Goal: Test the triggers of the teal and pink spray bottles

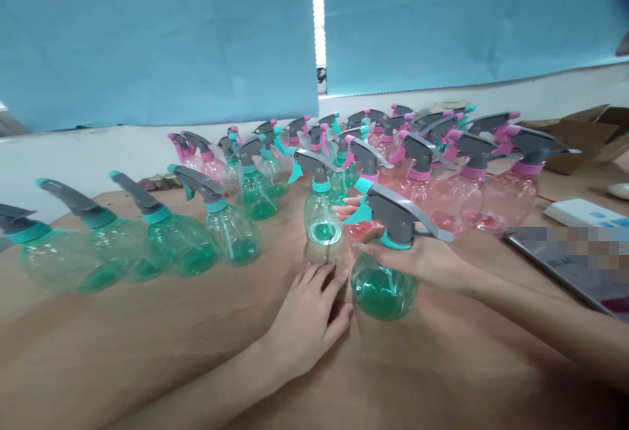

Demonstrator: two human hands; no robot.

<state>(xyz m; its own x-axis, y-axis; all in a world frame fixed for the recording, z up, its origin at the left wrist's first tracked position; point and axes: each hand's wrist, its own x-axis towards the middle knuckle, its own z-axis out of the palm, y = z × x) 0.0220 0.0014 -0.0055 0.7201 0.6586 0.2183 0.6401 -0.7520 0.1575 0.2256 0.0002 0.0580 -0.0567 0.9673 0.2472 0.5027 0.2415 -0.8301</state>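
Observation:
My right hand (432,263) is wrapped round the neck of a green spray bottle (386,286) with a grey and turquoise trigger head, its nozzle turned to the left. This bottle is close to me and slightly tilted. My left hand (307,315) rests palm down on the table, holding nothing, with its fingers loosely stretched and slightly apart. Just beyond its fingertips stands another green spray bottle (323,214). Part of the right hand is hidden behind the bottle it grips, with its fingertips showing to the left.
Several green spray bottles (233,233) form a row on the left of the wooden table (171,351). Pink spray bottles (417,181) crowd the right and back. A phone-like dark device (555,273), a white power strip (584,212) and a cardboard box (584,135) lie at the right.

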